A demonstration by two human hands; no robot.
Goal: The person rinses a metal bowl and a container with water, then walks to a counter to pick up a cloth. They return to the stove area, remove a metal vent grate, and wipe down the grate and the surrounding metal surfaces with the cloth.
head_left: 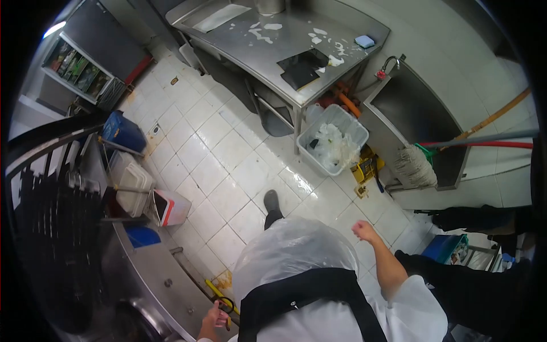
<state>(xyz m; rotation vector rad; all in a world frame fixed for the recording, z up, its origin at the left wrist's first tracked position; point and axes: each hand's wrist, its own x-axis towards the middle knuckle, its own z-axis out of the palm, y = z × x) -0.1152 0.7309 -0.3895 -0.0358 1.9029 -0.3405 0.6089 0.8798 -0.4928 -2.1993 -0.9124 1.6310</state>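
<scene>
My left hand (213, 317) is low in the frame, close to the steel counter on the left, with its fingers curled. A black loop (225, 305) and a yellow bar (214, 288) are right by its fingertips; whether it grips anything is hard to make out. Off to the right of my body, my right hand (363, 231) hangs over the tiled floor in a loose fist, and nothing shows in it. A clear plastic apron (296, 246) covers my front. One dark boot (272, 200) sticks out ahead of it.
Ahead stands a steel table (250, 48) with foam patches and a blue-white sponge (364, 41). Beside it are a clear bin (360, 130) of plastic waste, a steel sink (419, 97) and a mop (415, 166). Leftward are a white bucket (178, 210) and a blue bin (122, 132). The floor (228, 188) looks wet.
</scene>
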